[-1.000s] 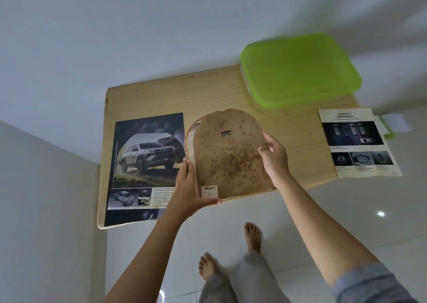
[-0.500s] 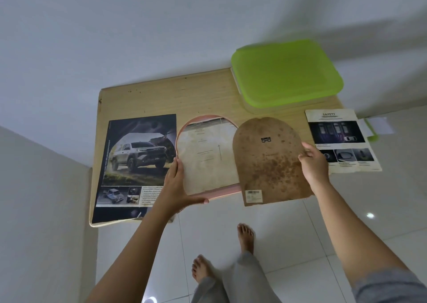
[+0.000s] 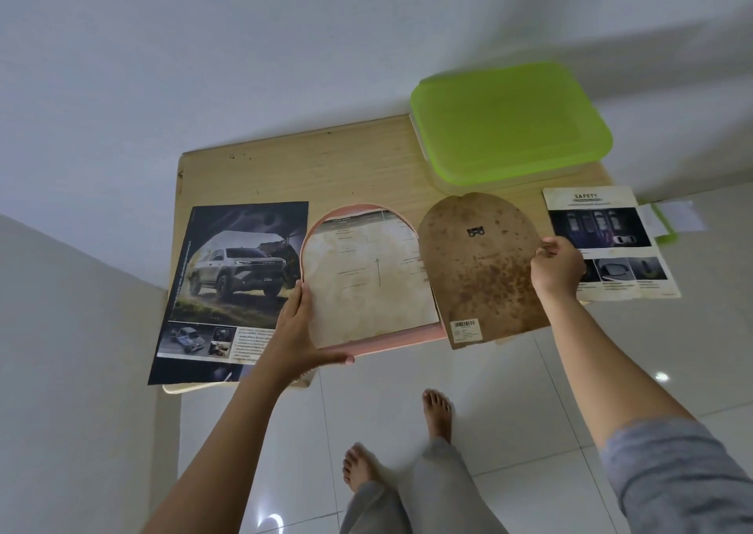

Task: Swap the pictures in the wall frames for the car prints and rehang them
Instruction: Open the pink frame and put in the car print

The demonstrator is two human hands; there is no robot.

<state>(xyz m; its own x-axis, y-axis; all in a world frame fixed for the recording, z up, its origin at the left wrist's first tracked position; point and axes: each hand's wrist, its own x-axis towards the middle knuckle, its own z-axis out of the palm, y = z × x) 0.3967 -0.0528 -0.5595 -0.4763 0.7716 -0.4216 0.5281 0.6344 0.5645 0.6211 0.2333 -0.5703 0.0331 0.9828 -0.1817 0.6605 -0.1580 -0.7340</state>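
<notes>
An arch-shaped pink frame (image 3: 401, 339) lies face down on the wooden table (image 3: 334, 166), with a stained paper (image 3: 366, 276) showing in its back. My left hand (image 3: 303, 331) grips the frame's lower left corner. My right hand (image 3: 556, 266) pinches the right edge of the brown, spotted backing board (image 3: 481, 272), held off to the frame's right, its lower end past the table's front edge. A large car print (image 3: 228, 289) of a pickup lies left of the frame. A second print (image 3: 611, 244) headed SAFETY lies at the right.
A lime-green lidded plastic box (image 3: 509, 126) sits at the table's back right, against the white wall. A green-edged item with a paper slip (image 3: 668, 219) pokes out beyond the SAFETY print. My bare feet (image 3: 438, 415) stand on glossy white floor tiles below the table's front edge.
My right hand has lifted the backing board off the frame and carried it to the right, uncovering the stained paper. My left hand has kept its hold on the frame.
</notes>
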